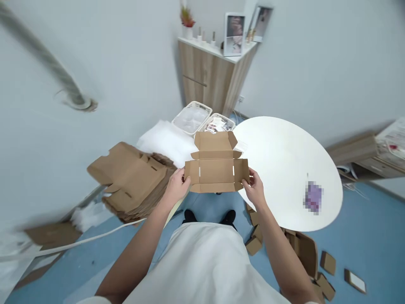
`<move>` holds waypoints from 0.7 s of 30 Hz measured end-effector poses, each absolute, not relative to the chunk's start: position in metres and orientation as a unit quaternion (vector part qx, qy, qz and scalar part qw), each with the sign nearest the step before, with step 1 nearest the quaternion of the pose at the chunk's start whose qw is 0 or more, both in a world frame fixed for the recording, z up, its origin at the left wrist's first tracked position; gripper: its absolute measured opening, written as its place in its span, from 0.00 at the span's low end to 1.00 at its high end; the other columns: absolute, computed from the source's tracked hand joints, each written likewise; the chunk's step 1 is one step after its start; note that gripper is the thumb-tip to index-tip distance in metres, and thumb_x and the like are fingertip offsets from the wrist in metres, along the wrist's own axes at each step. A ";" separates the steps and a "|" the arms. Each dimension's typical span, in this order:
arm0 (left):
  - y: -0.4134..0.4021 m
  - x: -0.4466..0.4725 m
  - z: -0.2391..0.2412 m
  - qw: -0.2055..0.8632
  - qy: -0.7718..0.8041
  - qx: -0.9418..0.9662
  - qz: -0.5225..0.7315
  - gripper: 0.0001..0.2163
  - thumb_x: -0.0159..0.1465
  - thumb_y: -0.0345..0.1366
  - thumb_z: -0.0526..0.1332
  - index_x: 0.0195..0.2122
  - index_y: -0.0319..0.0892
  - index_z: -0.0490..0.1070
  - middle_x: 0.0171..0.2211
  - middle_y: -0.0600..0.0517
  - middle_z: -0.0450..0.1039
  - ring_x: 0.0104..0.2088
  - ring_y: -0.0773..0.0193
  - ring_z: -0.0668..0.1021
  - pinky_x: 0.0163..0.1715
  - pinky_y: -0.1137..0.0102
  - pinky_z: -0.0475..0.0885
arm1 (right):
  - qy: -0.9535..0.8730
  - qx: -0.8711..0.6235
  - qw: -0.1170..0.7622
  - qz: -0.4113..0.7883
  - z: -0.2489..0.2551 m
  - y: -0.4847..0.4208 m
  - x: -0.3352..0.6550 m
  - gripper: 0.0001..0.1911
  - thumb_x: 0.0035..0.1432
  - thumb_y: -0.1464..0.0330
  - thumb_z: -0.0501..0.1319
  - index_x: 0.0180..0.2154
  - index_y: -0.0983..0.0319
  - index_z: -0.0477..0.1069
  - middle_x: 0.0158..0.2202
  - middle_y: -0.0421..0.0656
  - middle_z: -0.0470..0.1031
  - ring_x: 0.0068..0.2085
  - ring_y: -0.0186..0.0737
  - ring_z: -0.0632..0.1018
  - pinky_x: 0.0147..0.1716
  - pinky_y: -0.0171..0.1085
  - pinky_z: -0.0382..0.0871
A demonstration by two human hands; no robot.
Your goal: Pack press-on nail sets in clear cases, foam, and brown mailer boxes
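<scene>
Behind the cardboard box blank [217,170] pinched by left hand [177,184] and right hand [255,188], a white table [284,164] is partly hidden.

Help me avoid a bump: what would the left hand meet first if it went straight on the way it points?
The unfolded cardboard carton, which the left hand holds. Past it, the smaller-looking white basket seems next in line, though depth is unclear.
</scene>
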State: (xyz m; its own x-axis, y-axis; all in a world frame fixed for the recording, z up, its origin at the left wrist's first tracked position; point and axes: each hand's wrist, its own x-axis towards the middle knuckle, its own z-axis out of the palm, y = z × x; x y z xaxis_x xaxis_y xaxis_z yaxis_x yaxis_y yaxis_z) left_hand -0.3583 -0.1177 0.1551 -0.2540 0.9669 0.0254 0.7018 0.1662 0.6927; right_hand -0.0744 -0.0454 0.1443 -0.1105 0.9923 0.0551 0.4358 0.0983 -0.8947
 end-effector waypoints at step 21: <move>0.012 -0.060 0.079 0.252 0.688 0.666 0.140 0.22 0.56 0.31 0.55 0.53 0.39 0.59 0.34 0.48 0.73 0.37 0.58 0.75 0.37 0.67 0.67 | -0.465 -0.723 0.299 0.413 0.061 -0.060 0.195 0.20 0.48 0.64 0.54 0.45 0.61 0.66 0.32 0.40 0.72 0.24 0.33 0.71 0.30 0.36 0.64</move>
State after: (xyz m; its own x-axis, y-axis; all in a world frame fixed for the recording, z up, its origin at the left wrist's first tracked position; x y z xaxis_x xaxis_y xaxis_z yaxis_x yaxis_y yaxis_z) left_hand -0.0599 0.0123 0.0785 0.0142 0.9870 -0.1603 0.8459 0.0737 0.5282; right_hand 0.1947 -0.0598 0.0605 0.2259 0.9206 -0.3187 0.4263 -0.3876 -0.8174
